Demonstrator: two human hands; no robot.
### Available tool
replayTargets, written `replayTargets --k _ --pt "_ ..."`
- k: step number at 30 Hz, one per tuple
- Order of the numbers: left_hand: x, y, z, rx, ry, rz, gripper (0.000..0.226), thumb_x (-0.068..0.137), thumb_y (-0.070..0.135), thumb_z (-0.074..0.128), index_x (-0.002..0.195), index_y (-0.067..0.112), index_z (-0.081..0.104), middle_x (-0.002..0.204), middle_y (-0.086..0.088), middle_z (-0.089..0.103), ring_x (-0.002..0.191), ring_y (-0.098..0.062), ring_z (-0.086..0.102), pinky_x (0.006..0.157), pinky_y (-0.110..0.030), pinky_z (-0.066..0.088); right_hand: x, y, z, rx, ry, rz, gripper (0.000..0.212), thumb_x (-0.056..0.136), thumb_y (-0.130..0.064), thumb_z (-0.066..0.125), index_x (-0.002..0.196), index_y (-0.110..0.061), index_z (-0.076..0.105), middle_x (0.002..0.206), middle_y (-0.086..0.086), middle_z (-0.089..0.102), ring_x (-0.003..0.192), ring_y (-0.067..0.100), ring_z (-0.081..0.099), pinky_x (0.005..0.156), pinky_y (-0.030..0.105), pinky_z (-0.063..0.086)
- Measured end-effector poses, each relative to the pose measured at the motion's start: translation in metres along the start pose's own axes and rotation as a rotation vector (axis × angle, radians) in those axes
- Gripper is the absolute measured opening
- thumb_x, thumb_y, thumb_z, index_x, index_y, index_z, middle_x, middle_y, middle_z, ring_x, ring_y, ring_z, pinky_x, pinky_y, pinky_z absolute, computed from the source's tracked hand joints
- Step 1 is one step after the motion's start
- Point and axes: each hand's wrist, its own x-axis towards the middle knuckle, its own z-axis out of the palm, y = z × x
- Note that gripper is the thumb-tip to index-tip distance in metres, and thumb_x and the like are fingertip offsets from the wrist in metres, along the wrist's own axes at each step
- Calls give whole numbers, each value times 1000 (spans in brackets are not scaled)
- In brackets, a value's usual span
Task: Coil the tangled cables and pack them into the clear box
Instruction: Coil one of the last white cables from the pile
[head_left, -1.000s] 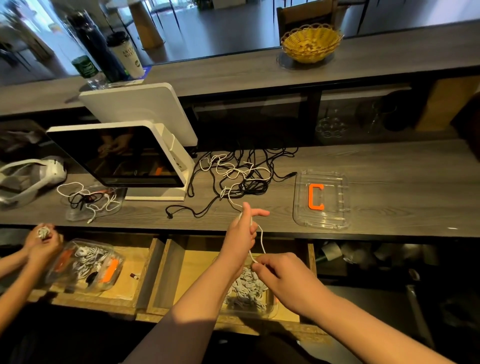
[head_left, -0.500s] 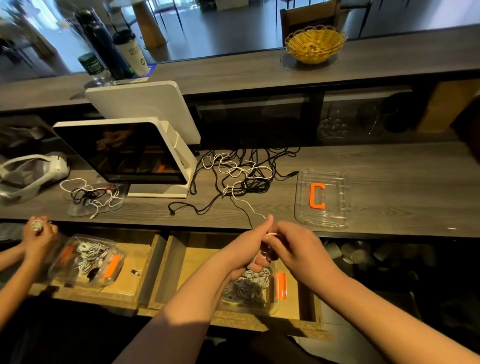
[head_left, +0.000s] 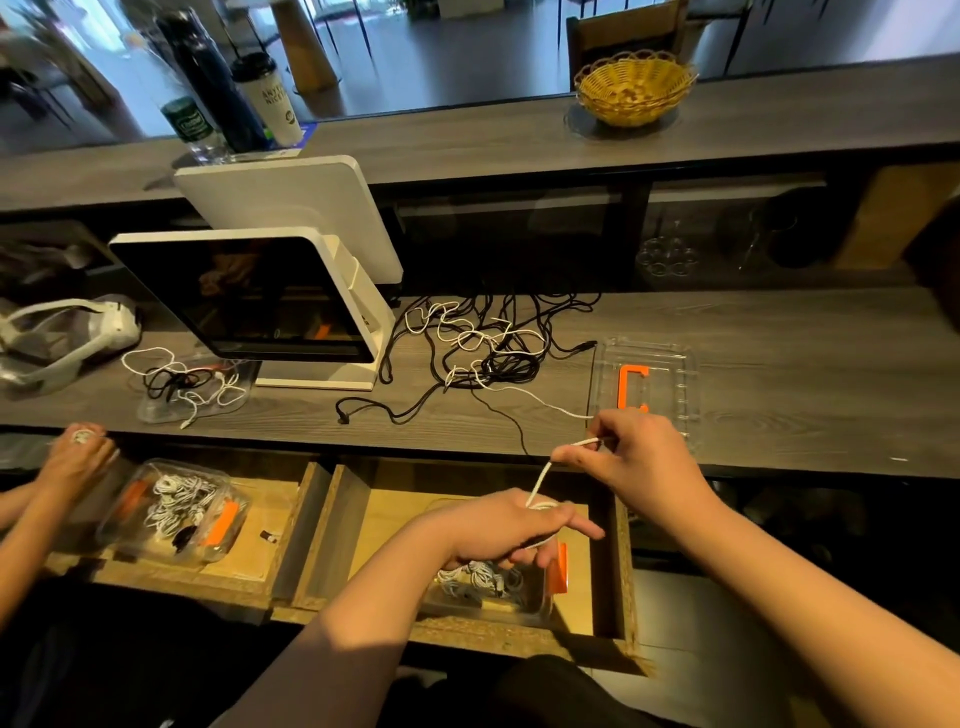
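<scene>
Your left hand (head_left: 511, 527): fingers curled, one thin white cable (head_left: 540, 480) wound round them. Your right hand (head_left: 631, 457), up and to its right: pinches that same cable, which trails beyond it to one tangle of black and white cables (head_left: 483, 348). Under your left hand: one clear plastic box with orange latch (head_left: 540, 597), coiled cables inside. Beyond your right hand: one clear lid with orange clip (head_left: 675, 374).
</scene>
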Motion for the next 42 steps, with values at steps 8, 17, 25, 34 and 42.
replayTargets --k 8,17,25,34,42 --pt "13 -9 7 -286 344 85 41 107 43 32 139 25 50 108 -16 72 78 -11 68 75 -31 56 -6 20 9 -29 -164 156 51 82 -67 52 74 -18 64 68 2 66 65 15 63 66 41 56" --pt "27 -14 5 -842 581 234 41 105 44 34 129 28 63 117 -13 72 107 -25 70 85 -33 57 -25 22 33 42 -222 151 35 101 -42 48 79 -22 66 65 -5 61 61 4 56 59 24 42" --pt "32 -10 -15 -1380 585 387 45 106 47 31 132 25 60 95 -10 73 86 -20 70 85 -36 53 -26 4 57 157 -296 132 21 103 -36 47 91 -30 63 71 0 65 64 10 59 62 33 48" --pt "29 -18 -42 -1468 636 406 47 106 49 31 134 22 57 70 0 48 55 -7 35 44 -19 30 -30 -28 81 129 -427 110 32 105 -38 40 92 -19 62 65 -7 54 53 1 47 55 17 37" --pt "27 -33 -62 -1099 691 321 51 104 54 29 132 22 59 66 3 44 54 -6 30 46 -20 23 -24 -54 96 107 -417 75 39 105 -40 40 81 -16 59 64 -7 50 57 6 41 56 19 32"
